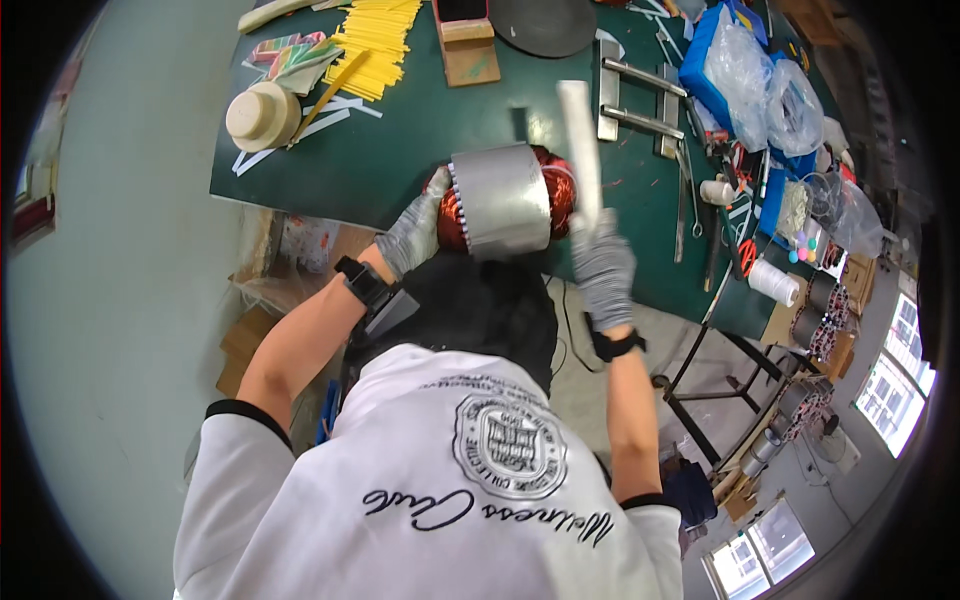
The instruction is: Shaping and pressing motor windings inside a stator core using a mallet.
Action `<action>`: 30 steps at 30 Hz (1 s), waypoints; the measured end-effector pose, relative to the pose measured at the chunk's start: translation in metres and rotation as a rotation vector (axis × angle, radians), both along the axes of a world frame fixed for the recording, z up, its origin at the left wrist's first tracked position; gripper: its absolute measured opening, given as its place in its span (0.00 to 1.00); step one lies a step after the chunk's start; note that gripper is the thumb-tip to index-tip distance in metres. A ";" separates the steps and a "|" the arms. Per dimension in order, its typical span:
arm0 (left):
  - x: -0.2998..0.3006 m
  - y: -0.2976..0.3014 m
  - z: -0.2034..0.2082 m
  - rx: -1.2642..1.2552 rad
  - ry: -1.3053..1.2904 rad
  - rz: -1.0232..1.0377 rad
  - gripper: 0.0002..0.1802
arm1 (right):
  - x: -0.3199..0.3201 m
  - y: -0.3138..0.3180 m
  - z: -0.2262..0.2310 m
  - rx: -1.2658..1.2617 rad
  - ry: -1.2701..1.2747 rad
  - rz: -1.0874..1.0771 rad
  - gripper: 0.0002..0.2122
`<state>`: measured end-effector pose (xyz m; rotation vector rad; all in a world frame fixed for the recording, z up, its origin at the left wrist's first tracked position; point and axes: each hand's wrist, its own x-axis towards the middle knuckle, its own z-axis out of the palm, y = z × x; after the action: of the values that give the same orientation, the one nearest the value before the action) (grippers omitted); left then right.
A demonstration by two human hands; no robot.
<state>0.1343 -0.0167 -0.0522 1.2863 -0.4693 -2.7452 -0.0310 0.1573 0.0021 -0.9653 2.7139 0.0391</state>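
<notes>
A motor stator, a grey metal cylinder with copper wire coils bulging from both ends, lies on its side at the near edge of the green table. White slot liners show along its left rim. My left hand, in a grey-and-white glove, grips the coils at the left end. In my gloved right hand, slightly blurred, is a pale stick held upright beside the right-hand coils. Whether the stick touches the coils I cannot tell.
Yellow strips and a cream stepped cylinder lie at the table's far left. A metal frame stands right of the stick. Blue bins, plastic bags, tools and a white thread spool crowd the right side.
</notes>
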 end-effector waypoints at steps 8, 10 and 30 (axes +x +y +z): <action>-0.007 -0.009 0.001 0.138 0.092 -0.004 0.30 | -0.007 -0.002 0.010 -0.055 -0.106 0.036 0.25; -0.012 -0.015 0.011 0.178 -0.065 0.047 0.29 | -0.032 -0.016 0.031 0.064 -0.135 -0.075 0.25; -0.022 -0.062 -0.015 0.190 -0.083 0.098 0.25 | -0.010 -0.038 0.058 -0.752 -0.223 -0.226 0.21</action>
<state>0.1122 -0.0783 -0.0673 1.4281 -0.1480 -2.7167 -0.0415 0.1193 0.0606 -0.7431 2.6145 -1.1214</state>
